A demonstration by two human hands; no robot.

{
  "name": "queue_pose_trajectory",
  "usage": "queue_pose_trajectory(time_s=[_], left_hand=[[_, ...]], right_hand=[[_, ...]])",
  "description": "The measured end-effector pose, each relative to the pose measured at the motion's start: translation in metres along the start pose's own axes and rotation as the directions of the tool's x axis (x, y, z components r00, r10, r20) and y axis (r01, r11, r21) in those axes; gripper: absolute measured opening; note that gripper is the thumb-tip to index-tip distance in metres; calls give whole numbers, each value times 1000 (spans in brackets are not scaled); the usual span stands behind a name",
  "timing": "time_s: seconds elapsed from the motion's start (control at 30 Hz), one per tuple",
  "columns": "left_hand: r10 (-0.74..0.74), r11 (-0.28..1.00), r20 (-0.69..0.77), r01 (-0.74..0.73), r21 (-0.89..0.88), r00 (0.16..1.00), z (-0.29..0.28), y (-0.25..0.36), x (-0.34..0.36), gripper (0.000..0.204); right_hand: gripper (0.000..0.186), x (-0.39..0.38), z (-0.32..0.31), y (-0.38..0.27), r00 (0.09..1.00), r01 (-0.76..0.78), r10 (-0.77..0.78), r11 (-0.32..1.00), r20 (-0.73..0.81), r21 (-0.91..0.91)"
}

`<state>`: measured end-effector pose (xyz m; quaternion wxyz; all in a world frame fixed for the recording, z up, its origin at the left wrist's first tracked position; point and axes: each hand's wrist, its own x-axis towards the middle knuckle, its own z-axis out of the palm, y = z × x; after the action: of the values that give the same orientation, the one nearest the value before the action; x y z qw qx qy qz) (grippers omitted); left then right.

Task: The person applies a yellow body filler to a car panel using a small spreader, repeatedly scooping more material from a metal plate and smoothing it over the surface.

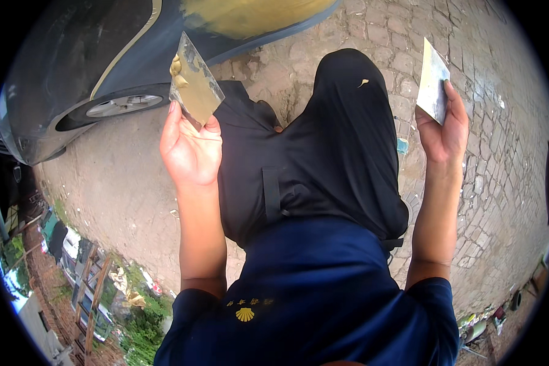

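Note:
My left hand (193,146) grips the lower edge of a flat, thin square plate (196,85). Tan putty (178,74) is smeared across that plate, with a thicker lump along its left edge. On the right, my right hand (443,131) is closed around the lower end of a pale, flat spreader (432,85) with a yellowish edge and grey smudges. The two tools are held well apart, on either side of my knees. Beyond the plate is a dark car (104,43) whose body panel carries a broad tan putty patch (244,15).
The car's wheel (123,106) is close beside my left hand. Stone paving (494,158) covers the ground. A small teal piece (402,145) lies by my right leg, which has a putty spot (363,82) on it. Plants (140,329) and clutter are at lower left.

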<state>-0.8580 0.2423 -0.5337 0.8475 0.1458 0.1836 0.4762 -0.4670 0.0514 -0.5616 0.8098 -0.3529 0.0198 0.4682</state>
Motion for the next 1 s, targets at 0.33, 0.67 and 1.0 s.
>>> queue_pose_trajectory(time_s=[0.33, 0.67, 1.0], left_hand=[[18, 1000, 49, -19, 11, 999, 1, 3, -11, 31], [-69, 996, 32, 68, 50, 997, 14, -24, -6, 32], [-90, 995, 27, 88, 47, 996, 18, -31, -3, 32]], right_hand=[[29, -18, -4, -15, 989, 120, -118, 993, -85, 18], [28, -26, -23, -13, 986, 101, -98, 995, -137, 16], [30, -30, -24, -22, 977, 170, -165, 985, -133, 30]])
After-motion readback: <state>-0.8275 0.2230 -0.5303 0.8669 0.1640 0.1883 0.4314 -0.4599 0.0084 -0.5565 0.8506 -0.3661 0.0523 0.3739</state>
